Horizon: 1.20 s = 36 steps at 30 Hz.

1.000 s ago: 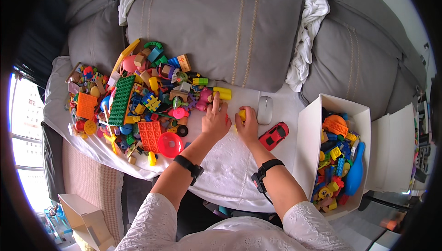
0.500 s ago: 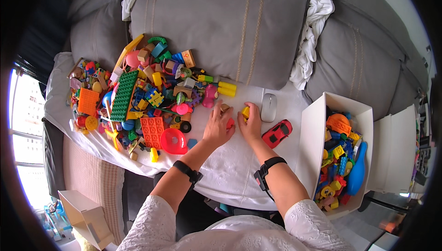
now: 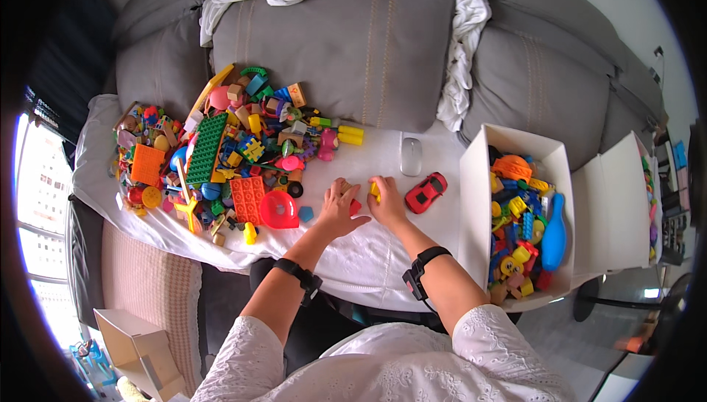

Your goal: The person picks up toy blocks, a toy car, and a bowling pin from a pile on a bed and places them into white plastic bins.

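Note:
My left hand (image 3: 339, 212) is low over the white cloth, palm down, its thumb apart from its fingers. A red block (image 3: 355, 207) shows beside it, between thumb and fingers, and a small wooden-coloured piece is partly hidden at its fingertips. Just to the right, the fingers of my right hand (image 3: 388, 203) are curled round a yellow block (image 3: 375, 191), seen only in part. A red toy car (image 3: 426, 193) lies right of my right hand, with a grey computer mouse (image 3: 411, 157) beyond it.
A heap of mixed toys covers the left side, with a green studded plate (image 3: 207, 148), an orange studded plate (image 3: 248, 199) and a red bowl-like piece (image 3: 279, 210). On the right, a white box (image 3: 475, 210) holds blocks and a blue bowling pin (image 3: 554, 232). Grey sofa cushions (image 3: 331, 56) stand behind.
The whole view has shifted, so the sofa and box appear further left and the box higher. Both hands stay close together, the right one still at the yellow block; my left thumb now sticks out more.

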Tool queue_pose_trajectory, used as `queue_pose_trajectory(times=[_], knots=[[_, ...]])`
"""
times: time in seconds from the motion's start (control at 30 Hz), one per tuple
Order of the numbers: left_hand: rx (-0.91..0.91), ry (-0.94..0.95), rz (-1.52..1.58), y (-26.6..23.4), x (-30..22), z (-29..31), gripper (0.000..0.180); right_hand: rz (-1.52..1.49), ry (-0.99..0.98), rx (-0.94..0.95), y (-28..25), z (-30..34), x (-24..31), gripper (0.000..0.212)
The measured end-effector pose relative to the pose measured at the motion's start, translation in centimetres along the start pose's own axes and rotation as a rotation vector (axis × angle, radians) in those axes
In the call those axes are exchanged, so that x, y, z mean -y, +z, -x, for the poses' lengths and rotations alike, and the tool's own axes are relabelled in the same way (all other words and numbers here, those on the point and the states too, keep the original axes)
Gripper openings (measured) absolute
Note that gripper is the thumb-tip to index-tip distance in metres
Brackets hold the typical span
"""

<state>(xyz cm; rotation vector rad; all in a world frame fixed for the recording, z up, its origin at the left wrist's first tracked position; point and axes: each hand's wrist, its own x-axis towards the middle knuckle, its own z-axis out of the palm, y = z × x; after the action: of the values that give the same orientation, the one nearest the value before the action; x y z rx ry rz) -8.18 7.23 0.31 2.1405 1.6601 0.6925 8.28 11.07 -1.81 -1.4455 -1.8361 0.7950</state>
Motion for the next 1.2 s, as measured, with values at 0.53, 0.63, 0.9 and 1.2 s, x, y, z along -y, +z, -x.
queue_pose_trajectory(times=[0.53,0.63,0.9,1.2], knots=[[-0.107,-0.208,0.251,-1.9,-3.6,1.9,0.019,-0.232,0.219,0.012,-3.2,6.2,2.2,0.035],[0.003,-0.145,0.629,-1.3,-10.2,-0.4,0.02,-0.412,-0.024,-0.213,-10.5,7.6,6.7,0.028],[0.405,0.225,0.855,1.4,-26.4,-3.4,0.026,-0.116,0.027,-0.324,-29.6,15.1,4.2,0.024],[-0.033,0.419,0.472,0.9,-21.6,-0.9,0.032,0.161,-0.272,-0.388,-26.5,14.3,6.1,0.028]])
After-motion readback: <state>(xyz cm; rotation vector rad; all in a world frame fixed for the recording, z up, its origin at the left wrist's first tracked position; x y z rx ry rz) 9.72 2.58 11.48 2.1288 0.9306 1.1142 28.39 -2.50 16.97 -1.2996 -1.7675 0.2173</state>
